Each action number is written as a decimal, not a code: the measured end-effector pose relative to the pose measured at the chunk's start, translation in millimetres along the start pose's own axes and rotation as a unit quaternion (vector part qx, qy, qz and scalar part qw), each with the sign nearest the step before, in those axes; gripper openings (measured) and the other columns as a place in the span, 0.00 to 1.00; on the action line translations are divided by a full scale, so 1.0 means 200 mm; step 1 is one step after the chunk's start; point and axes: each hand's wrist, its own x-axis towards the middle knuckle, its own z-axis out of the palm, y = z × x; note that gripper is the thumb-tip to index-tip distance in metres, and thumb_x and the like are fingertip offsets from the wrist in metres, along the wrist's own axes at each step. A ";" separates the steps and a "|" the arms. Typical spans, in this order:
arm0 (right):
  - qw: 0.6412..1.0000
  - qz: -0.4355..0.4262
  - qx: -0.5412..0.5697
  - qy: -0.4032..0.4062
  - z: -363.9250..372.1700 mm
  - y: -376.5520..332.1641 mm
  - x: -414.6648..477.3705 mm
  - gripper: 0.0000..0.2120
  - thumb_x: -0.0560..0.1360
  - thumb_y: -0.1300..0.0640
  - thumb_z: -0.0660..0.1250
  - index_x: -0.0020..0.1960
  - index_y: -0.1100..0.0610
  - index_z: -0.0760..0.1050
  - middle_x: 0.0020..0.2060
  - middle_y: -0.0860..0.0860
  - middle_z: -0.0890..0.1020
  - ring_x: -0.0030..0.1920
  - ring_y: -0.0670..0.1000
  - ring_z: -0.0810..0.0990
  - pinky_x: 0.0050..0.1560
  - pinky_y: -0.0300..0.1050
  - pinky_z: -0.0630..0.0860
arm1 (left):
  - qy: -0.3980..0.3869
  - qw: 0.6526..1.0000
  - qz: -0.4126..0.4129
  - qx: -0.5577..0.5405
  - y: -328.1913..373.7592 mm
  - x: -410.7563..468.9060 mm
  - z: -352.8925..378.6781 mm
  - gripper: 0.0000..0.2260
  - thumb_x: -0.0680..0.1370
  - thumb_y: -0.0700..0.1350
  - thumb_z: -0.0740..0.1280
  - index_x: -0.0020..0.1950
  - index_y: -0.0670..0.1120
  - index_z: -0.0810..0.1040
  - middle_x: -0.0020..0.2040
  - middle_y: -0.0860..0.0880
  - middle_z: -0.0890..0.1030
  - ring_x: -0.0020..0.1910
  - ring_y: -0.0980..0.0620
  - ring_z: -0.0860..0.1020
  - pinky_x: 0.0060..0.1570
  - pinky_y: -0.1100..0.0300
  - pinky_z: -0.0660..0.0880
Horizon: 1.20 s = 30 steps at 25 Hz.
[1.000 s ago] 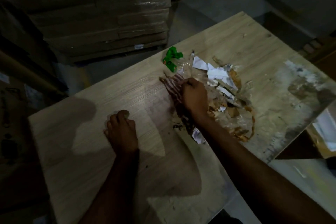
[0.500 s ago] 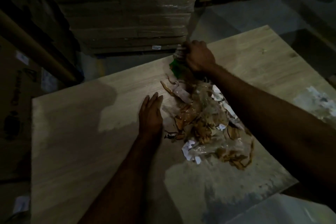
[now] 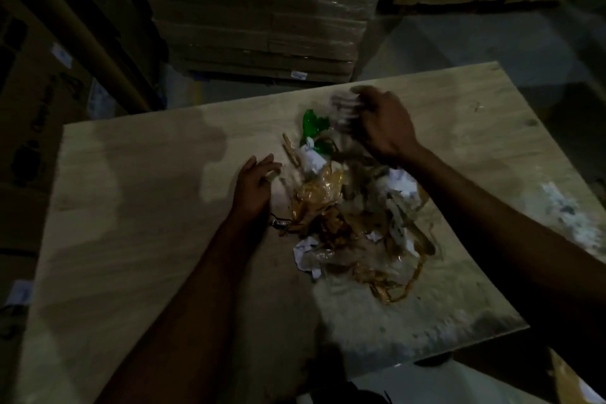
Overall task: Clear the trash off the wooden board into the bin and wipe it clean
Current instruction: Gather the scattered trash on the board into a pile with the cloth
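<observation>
While the trash (image 3: 344,223) lay in one loose heap near the middle of the board (image 3: 131,239), both hands were at it. The heap was made of brown tape, clear film and crumpled white paper (image 3: 401,180), with a green piece (image 3: 311,128) at its far end. The left hand (image 3: 254,187) rested on the board just beside the left edge of the heap, its fingers apart and loosely stretched, holding nothing. The right hand (image 3: 383,125) hung above the far end, near the green piece, and it was blurred. Its fingers were curled next to a pale striped scrap (image 3: 342,108), but whether they clasped it could not be told. A whitish stain (image 3: 564,210) marked the right side of the board. Behind the board stood a stack of boxes (image 3: 262,10) wrapped in film.
</observation>
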 end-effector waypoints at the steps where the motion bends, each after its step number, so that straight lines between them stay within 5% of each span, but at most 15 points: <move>1: 0.997 0.049 0.000 0.058 -0.03 0.05 0.00 0.21 0.80 0.53 0.58 0.72 0.51 0.74 0.63 0.55 0.83 0.63 0.58 0.78 0.61 0.51 0.74 | -0.005 1.000 -0.006 -0.015 0.00 -0.04 0.00 0.24 0.75 0.24 0.57 0.64 0.42 0.80 0.74 0.44 0.72 0.78 0.44 0.59 0.71 0.66 0.53; 2: 0.991 0.100 -0.010 0.086 -0.06 0.12 0.00 0.22 0.79 0.54 0.56 0.69 0.53 0.76 0.62 0.57 0.83 0.63 0.60 0.79 0.62 0.52 0.75 | -0.003 1.000 -0.008 -0.025 0.00 -0.09 0.01 0.24 0.74 0.24 0.57 0.64 0.41 0.80 0.74 0.43 0.72 0.78 0.43 0.60 0.71 0.65 0.53; 4: 0.989 0.128 -0.079 0.014 -0.10 0.23 -0.02 0.23 0.78 0.48 0.55 0.65 0.57 0.79 0.61 0.61 0.83 0.62 0.64 0.79 0.63 0.55 0.72 | 0.029 0.998 -0.008 -0.054 0.00 -0.22 0.04 0.23 0.73 0.27 0.57 0.65 0.39 0.79 0.72 0.41 0.73 0.76 0.42 0.64 0.76 0.57 0.57; 6: 0.980 0.049 -0.140 -0.129 -0.07 0.28 -0.07 0.31 0.75 0.39 0.54 0.65 0.60 0.79 0.61 0.62 0.82 0.61 0.65 0.79 0.61 0.53 0.67 | 0.061 0.994 -0.019 -0.090 -0.04 -0.30 0.06 0.25 0.70 0.32 0.56 0.66 0.38 0.78 0.70 0.39 0.75 0.73 0.40 0.69 0.76 0.45 0.62; 8: 0.978 -0.005 -0.117 -0.170 -0.02 0.27 -0.15 0.32 0.72 0.43 0.55 0.68 0.60 0.77 0.63 0.61 0.82 0.62 0.64 0.79 0.62 0.51 0.64 | 0.070 0.993 -0.036 -0.088 -0.06 -0.38 0.06 0.26 0.70 0.33 0.56 0.67 0.39 0.77 0.70 0.39 0.75 0.71 0.41 0.71 0.74 0.43 0.65; 11: 0.999 -0.001 0.011 -0.030 -0.04 0.22 -0.24 0.23 0.75 0.55 0.60 0.69 0.54 0.77 0.60 0.55 0.84 0.61 0.60 0.81 0.67 0.52 0.72 | 0.046 0.993 -0.063 -0.087 -0.05 -0.53 0.05 0.24 0.75 0.29 0.57 0.70 0.40 0.75 0.71 0.40 0.74 0.72 0.41 0.70 0.75 0.46 0.64; 14: 0.977 0.053 0.192 0.076 -0.19 0.17 -0.35 0.18 0.77 0.61 0.62 0.64 0.49 0.79 0.57 0.51 0.84 0.57 0.51 0.83 0.63 0.51 0.81 | 0.040 0.986 -0.116 -0.116 0.02 -0.65 0.01 0.23 0.79 0.29 0.59 0.72 0.42 0.73 0.73 0.42 0.73 0.72 0.44 0.70 0.73 0.51 0.66; 17: 0.893 0.155 0.394 0.153 -0.30 0.13 -0.49 0.18 0.75 0.67 0.63 0.59 0.53 0.82 0.53 0.51 0.86 0.57 0.52 0.85 0.62 0.52 0.81 | 0.066 0.984 -0.103 -0.132 0.12 -0.76 0.02 0.21 0.79 0.33 0.62 0.70 0.47 0.74 0.71 0.46 0.75 0.69 0.45 0.73 0.70 0.47 0.70; 21: 0.785 0.311 0.518 0.138 -0.42 0.10 -0.78 0.25 0.73 0.71 0.60 0.67 0.61 0.79 0.56 0.55 0.86 0.53 0.56 0.86 0.48 0.46 0.84 | 0.104 0.983 -0.059 -0.141 0.33 -0.91 0.08 0.19 0.77 0.34 0.64 0.67 0.46 0.76 0.67 0.45 0.77 0.68 0.46 0.74 0.69 0.49 0.70; 24: 0.596 0.362 0.713 0.073 -0.48 0.11 -0.98 0.26 0.68 0.65 0.60 0.66 0.64 0.78 0.52 0.58 0.84 0.49 0.59 0.84 0.49 0.48 0.83 | 0.134 0.976 -0.034 -0.166 0.50 -0.95 0.14 0.17 0.77 0.37 0.63 0.65 0.45 0.77 0.64 0.45 0.79 0.64 0.46 0.76 0.66 0.53 0.73; 26: 0.514 0.374 0.771 0.034 -0.50 0.10 -1.11 0.17 0.79 0.59 0.58 0.58 0.64 0.82 0.46 0.60 0.85 0.45 0.58 0.85 0.46 0.47 0.83 | 0.150 0.971 -0.016 -0.186 0.61 -0.99 0.18 0.14 0.79 0.38 0.63 0.63 0.43 0.77 0.61 0.46 0.80 0.59 0.49 0.78 0.59 0.60 0.74; 28: 0.519 0.359 0.774 0.047 -0.54 0.10 -1.26 0.24 0.87 0.54 0.51 0.42 0.61 0.81 0.34 0.57 0.84 0.36 0.56 0.85 0.40 0.43 0.83 | 0.153 0.967 0.003 -0.201 0.73 -1.07 0.25 0.09 0.81 0.39 0.63 0.60 0.47 0.77 0.57 0.49 0.81 0.55 0.51 0.79 0.51 0.65 0.74; 30: 0.530 0.324 0.783 0.037 -0.59 0.14 -1.42 0.26 0.89 0.58 0.53 0.38 0.55 0.81 0.34 0.51 0.86 0.37 0.50 0.87 0.38 0.40 0.83 | 0.143 0.969 0.016 -0.203 0.80 -1.16 0.36 0.07 0.82 0.40 0.64 0.57 0.50 0.75 0.53 0.50 0.80 0.51 0.52 0.78 0.46 0.73 0.72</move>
